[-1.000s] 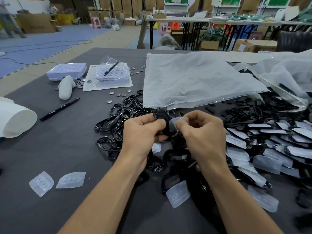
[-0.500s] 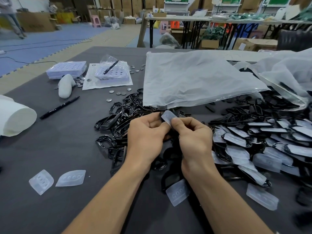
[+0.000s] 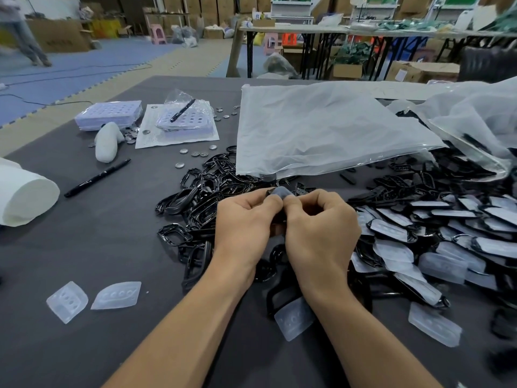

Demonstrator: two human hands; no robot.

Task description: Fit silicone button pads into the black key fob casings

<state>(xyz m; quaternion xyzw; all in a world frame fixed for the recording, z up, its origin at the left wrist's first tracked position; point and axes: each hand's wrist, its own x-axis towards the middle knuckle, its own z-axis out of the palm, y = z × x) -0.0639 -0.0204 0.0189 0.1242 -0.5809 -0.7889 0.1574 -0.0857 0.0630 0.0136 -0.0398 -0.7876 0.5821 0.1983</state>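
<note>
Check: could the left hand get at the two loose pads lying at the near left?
Probably yes, once freed. The two pads lie alone on bare table with nothing over them, but the left hand is now pinching a pad with the right hand.

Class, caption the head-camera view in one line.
Both hands press a silicone pad into a black casing above the parts pile.
</note>
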